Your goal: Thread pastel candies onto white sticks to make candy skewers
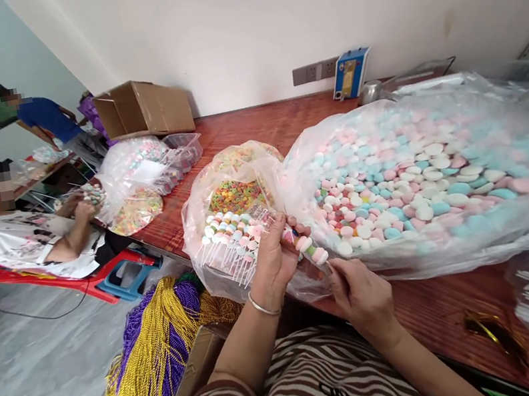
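For the short candy row (311,249) to be handled well, a light but steady grip seems called for: it is best supported from both ends, so that the soft-looking pieces are neither squashed nor twisted out of line. Pressure should be put on the end rather than on the candies, and any clear film around them should be eased along evenly, since a sharp tug could crease it or push the pieces askew. The row is held tilted in front of the body, its lower end toward the right side, just beside the near edge of the big bag of pastel candies (434,180). By the left hand (270,258), with a bangle (263,305) at the wrist, the upper part is clasped, the thumb being laid over it and the fingers curled in from beyond. By the right hand (365,296), the lower end is pinched between thumb and fingertips, the other fingers being folded in; whether a stick or an edge of film is caught there cannot be told. The hands are set near each other but apart, with the row spanning them. Just beyond the left hand, candy sticks (230,234) are laid on the smaller bag (194,203), in which tiny orange and green sweets (233,194) are seen.
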The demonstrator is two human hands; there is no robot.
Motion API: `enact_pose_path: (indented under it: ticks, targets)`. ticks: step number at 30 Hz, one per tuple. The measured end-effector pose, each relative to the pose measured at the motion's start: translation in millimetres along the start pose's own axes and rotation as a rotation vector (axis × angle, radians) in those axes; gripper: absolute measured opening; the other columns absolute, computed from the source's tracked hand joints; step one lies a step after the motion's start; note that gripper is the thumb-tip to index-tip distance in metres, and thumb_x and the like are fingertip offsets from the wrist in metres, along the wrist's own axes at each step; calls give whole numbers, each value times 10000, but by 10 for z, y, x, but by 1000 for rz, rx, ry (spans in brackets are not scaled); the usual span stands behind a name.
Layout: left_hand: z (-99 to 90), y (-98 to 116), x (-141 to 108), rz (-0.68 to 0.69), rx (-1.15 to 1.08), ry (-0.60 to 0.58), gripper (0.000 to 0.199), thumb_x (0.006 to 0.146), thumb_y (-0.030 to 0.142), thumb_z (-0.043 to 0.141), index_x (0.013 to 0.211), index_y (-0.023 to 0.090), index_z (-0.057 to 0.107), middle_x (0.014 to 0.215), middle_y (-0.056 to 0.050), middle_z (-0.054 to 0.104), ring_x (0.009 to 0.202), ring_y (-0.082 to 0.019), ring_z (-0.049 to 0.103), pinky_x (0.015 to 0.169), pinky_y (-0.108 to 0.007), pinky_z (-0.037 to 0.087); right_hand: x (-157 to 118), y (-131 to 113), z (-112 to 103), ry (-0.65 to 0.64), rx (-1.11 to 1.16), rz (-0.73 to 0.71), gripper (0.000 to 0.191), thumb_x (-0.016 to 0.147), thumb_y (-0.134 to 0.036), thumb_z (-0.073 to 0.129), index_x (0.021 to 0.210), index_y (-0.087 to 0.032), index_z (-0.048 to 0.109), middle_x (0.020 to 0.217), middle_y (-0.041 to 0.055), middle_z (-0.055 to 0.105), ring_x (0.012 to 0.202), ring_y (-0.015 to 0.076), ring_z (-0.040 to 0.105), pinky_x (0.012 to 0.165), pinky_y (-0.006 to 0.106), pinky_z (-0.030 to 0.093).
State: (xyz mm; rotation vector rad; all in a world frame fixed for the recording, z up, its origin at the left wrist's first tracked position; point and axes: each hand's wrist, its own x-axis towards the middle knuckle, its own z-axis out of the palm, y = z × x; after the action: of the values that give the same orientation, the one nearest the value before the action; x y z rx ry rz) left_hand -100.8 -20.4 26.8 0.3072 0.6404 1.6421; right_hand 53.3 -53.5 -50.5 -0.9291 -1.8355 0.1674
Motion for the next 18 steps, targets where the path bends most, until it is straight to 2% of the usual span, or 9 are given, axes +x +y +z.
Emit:
enact_pose_path:
  ticks: [2, 3, 8, 11, 13, 17, 18]
  targets:
    - [-1, -16, -2, -4, -8, 8, 228, 840, 281, 791, 780, 143, 620, 750, 20, 584, 649, -87, 586, 682, -244, 523, 15, -7, -11, -24, -70, -50, 145, 1015, -222, 552, 979, -161, 679, 737, 53, 716, 611, 155, 629, 599, 274, 439]
    - [0, -24, -4, -2, -11, 10, 224, 845, 281, 787, 785, 146, 618, 746, 23, 580, 644, -86, 580, 699, -252, 529, 26, -21, -19, -50, -46, -28, 174, 1026, -232, 533, 951, -161, 674, 713, 42, 701, 584, 147, 613, 582, 271, 425]
    - [-3, -46, -10, 0, -2, -6, 212, 859, 285, 773, 796, 157, 616, 729, 24, 576, 639, -92, 581, 746, -274, 545, 121, -135, -68, -229, 381, 354, 339, 1066, -329, 443, 814, -188, 620, 651, -13, 633, 543, 123, 558, 522, 235, 408]
    - [-7, -57, -10, -6, 10, -11, 206, 874, 287, 755, 796, 157, 616, 723, 24, 575, 646, -98, 593, 774, -289, 556, 159, -173, -80, -247, 479, 420, 318, 1053, -348, 479, 804, -193, 603, 653, -22, 603, 556, 124, 542, 517, 229, 418]
    - [-1, -67, -9, -2, 18, 11, 206, 878, 276, 747, 784, 156, 608, 720, 25, 574, 645, -95, 593, 785, -289, 557, 158, -165, -73, -187, 374, 324, 229, 1033, -293, 531, 842, -190, 606, 684, -16, 609, 583, 125, 553, 551, 232, 432]
    - [28, -84, -9, -17, 26, 68, 201, 877, 253, 738, 775, 152, 597, 735, 16, 590, 651, -95, 599, 745, -266, 546, 128, -83, -27, -26, -54, -125, 48, 987, -147, 592, 967, -165, 630, 714, 20, 647, 635, 153, 568, 648, 293, 421]
    - [34, -86, -10, -24, 24, 79, 198, 876, 251, 738, 779, 151, 598, 741, 13, 594, 652, -95, 600, 733, -260, 542, 123, -59, -14, -9, -126, -221, 54, 976, -124, 603, 1006, -158, 634, 720, 28, 658, 651, 162, 573, 670, 308, 419]
